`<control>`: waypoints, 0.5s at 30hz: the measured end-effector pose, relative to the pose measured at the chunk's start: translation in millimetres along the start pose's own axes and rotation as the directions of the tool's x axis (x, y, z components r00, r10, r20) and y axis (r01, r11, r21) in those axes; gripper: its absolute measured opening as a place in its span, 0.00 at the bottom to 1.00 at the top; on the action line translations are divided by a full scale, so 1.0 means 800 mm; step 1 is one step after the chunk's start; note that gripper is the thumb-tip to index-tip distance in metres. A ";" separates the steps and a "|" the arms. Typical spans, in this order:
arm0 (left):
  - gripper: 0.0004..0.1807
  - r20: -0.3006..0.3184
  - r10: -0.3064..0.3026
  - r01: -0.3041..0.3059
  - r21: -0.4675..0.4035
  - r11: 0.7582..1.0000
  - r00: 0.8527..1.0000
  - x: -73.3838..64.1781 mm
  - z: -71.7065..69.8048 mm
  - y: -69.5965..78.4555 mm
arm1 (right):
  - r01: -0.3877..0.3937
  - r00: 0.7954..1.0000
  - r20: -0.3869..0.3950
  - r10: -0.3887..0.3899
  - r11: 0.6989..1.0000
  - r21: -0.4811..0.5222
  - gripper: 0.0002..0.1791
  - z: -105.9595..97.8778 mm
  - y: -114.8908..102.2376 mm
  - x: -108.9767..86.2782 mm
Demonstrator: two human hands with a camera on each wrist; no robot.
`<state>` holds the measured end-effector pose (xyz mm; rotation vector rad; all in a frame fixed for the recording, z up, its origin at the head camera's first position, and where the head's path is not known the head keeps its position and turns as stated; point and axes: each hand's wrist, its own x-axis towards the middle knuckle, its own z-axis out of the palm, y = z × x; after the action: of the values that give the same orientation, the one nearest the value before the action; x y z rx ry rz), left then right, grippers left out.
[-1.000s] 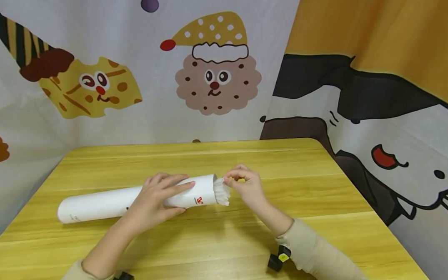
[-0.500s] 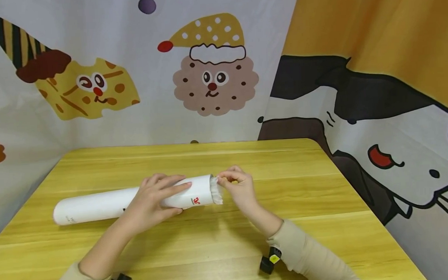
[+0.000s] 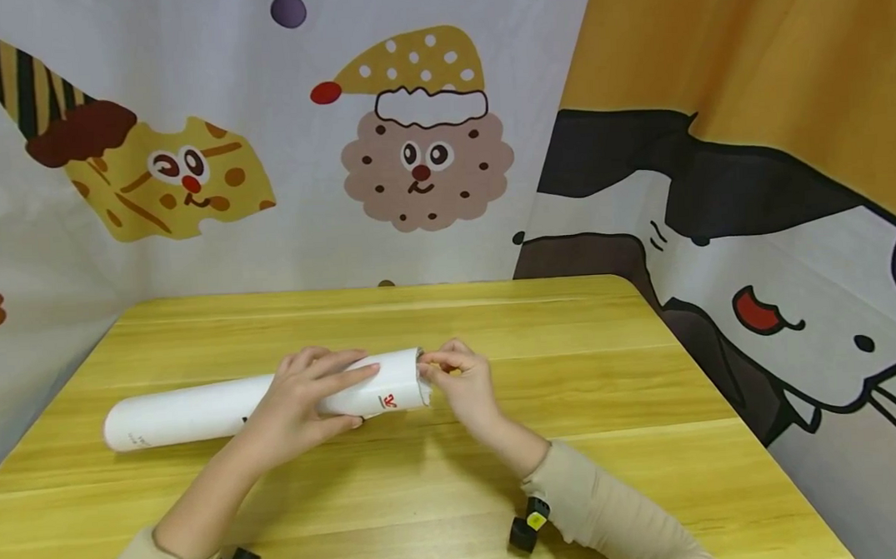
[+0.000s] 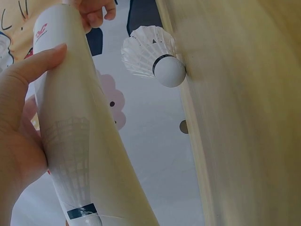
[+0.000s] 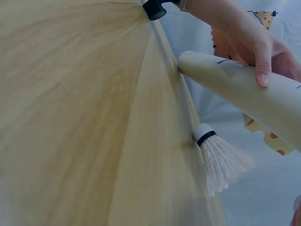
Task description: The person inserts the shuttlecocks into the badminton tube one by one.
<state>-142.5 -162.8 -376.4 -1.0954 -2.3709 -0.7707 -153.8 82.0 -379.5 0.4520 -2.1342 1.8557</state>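
Note:
My left hand (image 3: 303, 402) lies over a white cardboard shuttlecock tube (image 3: 187, 414), gripping it with thumb and fingers on opposite sides. The tube rests lengthwise, its mouth facing right. At that mouth my right hand (image 3: 464, 391) pinches the feathered end of a shuttlecock (image 3: 425, 390); most of it is hidden inside the tube. In the left wrist view, the tube (image 4: 77, 99) shows a printed shuttlecock picture and a red logo. Another shuttlecock (image 5: 223, 160) lies on the table near the tube in the right wrist view; I do not see it in the head view.
Everything is on a wooden table (image 3: 397, 498) with rounded far corners. A cartoon-printed curtain (image 3: 282, 262) hangs directly behind the far edge. Black wrist devices (image 3: 530, 524) sit at both sleeves.
My right hand has moved left toward the tube, and the feathered end has slid further into its mouth. The left hand keeps its grip on the tube.

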 end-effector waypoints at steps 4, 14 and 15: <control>0.44 -0.013 0.005 -0.005 0.002 1.000 1.000 0.000 -0.001 -0.001 | -0.008 1.000 -0.022 0.008 1.000 0.012 0.06 0.007 -0.002 0.001; 0.44 -0.015 0.017 -0.017 0.006 1.000 1.000 0.001 0.000 -0.001 | -0.011 1.000 -0.010 0.012 0.999 0.050 0.09 0.018 -0.004 0.002; 0.44 -0.016 0.015 -0.015 0.007 1.000 1.000 0.001 0.000 -0.002 | 0.009 1.000 -0.011 -0.009 0.999 0.045 0.09 0.017 -0.004 0.003</control>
<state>-144.0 -163.0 -376.0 -1.0985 -2.3481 -0.7623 -154.7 67.6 -377.3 0.4595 -2.0834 1.9007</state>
